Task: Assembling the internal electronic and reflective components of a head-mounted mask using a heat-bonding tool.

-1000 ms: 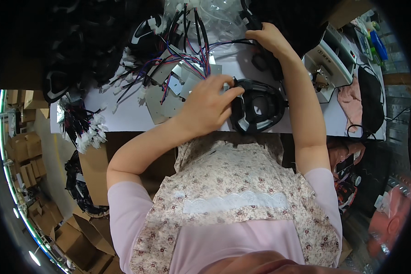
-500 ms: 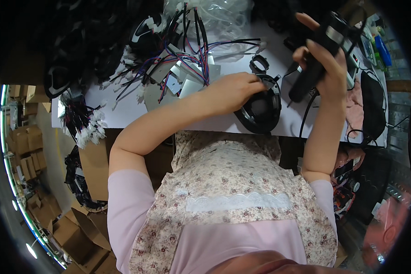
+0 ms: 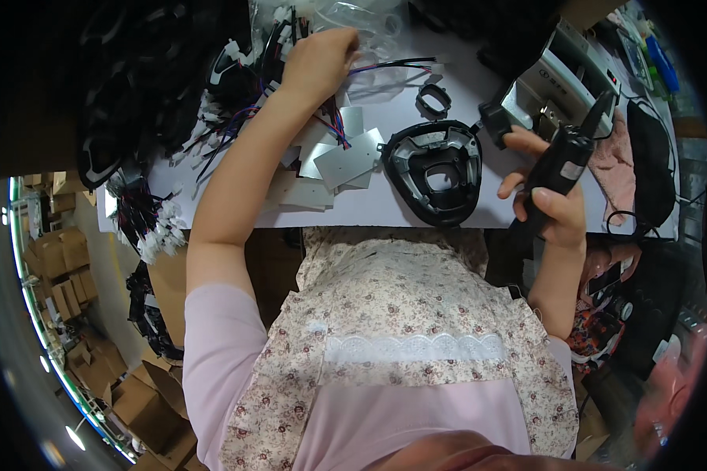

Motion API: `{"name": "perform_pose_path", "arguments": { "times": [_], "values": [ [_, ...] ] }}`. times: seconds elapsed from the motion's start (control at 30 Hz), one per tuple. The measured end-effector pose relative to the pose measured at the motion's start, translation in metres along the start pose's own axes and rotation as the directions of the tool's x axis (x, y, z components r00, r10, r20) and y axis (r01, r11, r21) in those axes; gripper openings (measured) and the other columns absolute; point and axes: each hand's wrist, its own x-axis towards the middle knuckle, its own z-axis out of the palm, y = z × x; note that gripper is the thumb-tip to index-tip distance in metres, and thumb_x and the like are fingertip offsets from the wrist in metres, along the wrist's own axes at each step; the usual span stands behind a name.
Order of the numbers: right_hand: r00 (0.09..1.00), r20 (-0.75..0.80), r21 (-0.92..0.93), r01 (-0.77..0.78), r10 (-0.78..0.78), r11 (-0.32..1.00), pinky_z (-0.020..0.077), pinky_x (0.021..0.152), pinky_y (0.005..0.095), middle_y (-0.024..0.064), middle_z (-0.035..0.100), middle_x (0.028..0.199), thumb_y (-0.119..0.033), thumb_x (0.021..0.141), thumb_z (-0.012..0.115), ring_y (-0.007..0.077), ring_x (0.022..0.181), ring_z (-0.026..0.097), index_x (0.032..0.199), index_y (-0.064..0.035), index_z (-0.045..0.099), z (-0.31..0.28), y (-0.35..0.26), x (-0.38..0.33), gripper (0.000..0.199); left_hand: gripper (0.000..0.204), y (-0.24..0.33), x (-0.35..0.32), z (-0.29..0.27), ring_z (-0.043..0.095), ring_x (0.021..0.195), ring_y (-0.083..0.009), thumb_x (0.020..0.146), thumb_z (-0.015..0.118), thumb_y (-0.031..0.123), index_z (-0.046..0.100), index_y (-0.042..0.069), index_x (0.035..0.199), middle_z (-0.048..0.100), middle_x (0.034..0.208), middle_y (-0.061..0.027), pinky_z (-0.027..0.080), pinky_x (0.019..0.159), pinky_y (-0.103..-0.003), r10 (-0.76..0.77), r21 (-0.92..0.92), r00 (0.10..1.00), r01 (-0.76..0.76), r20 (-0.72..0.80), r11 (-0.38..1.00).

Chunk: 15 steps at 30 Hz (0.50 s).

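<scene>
My left hand [image 3: 319, 67] reaches over the far side of the table, among wire harnesses [image 3: 339, 129] with red, blue and black leads. Its fingers are curled together beside a clear plastic bag [image 3: 373, 23]; what they pinch is hidden. In my right hand [image 3: 562, 208] is a black electric screwdriver [image 3: 556, 169], held on a slant near the table's front edge. Between the hands lies a black triangular plastic housing [image 3: 398, 169] with a round opening in its middle, touched by neither hand. A small black ring-shaped part [image 3: 434, 100] rests just beyond it.
Flat silver metal plates [image 3: 349, 163] lie left of the housing. A metal-fronted box [image 3: 554, 82] stands at the right, near a pink cloth [image 3: 613, 169]. White connectors [image 3: 161, 228] hang at the left table edge. Dark parts are piled at the far left. Cardboard boxes [image 3: 63, 243] stand on the floor.
My left hand has left the black housing and moved far and left to the wires. My right hand has come nearer with the screwdriver, whose tilt has changed.
</scene>
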Motion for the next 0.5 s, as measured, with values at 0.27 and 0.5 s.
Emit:
{"name": "perform_pose_path", "arguments": {
  "times": [0.27,0.5],
  "values": [
    [0.986,-0.036,0.049,-0.162,0.164,0.986,0.0543,0.060,0.0257,0.0207,0.058,0.139,-0.018,0.078,0.075,0.0250,0.103,0.071,0.142,0.0073,0.050,0.010,0.042,-0.009,0.073,0.020,0.049,-0.051,-0.054,0.072,0.080,-0.0130,0.089,0.076,0.012,0.075,0.004,0.107,0.075,0.090,-0.0065,0.057,0.072,-0.027,-0.134,-0.371,0.989,0.099,-0.070,0.923],
    [0.984,-0.054,0.062,-0.169,0.173,0.984,0.0540,0.062,0.0260,0.0199,0.056,0.142,-0.019,0.078,0.074,0.0237,0.105,0.071,0.143,0.0070,0.049,0.026,0.050,-0.007,0.074,0.017,0.056,-0.060,-0.061,0.070,0.082,-0.0102,0.094,0.068,0.008,0.074,0.003,0.109,0.072,0.097,-0.0042,0.058,0.074,-0.025,-0.217,-0.669,0.974,0.199,0.057,0.716]
  ]
}}
